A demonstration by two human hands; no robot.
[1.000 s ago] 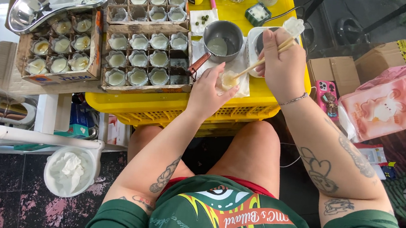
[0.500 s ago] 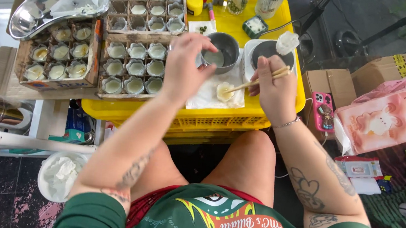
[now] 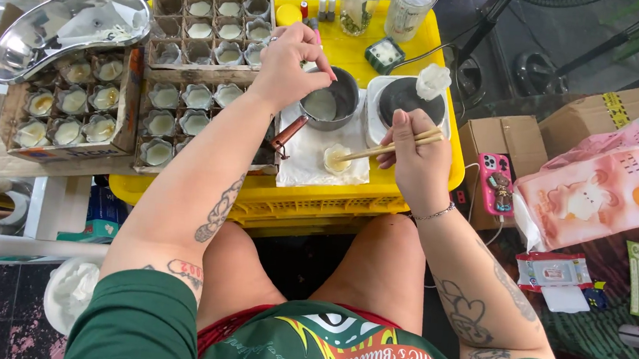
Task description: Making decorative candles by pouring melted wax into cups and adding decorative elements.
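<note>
Pinching a pair of chopsticks (image 3: 385,148), the right hand (image 3: 412,161) rests their tips in a small filled cup (image 3: 335,158) on the white cloth (image 3: 302,158). Left hand (image 3: 290,66), fingertips closed together, hovers at the saucepan (image 3: 327,102) rim; any contents pinched are hidden. Left forearm covers part of the near egg tray (image 3: 186,108).

The person wears a dark green short-sleeved shirt (image 3: 334,353) with a colourful printed design on the chest and red shorts (image 3: 243,324). Dark line tattoos mark both forearms, a heart shape among them on the right. A thin silver bracelet (image 3: 433,211) circles the right wrist.
</note>
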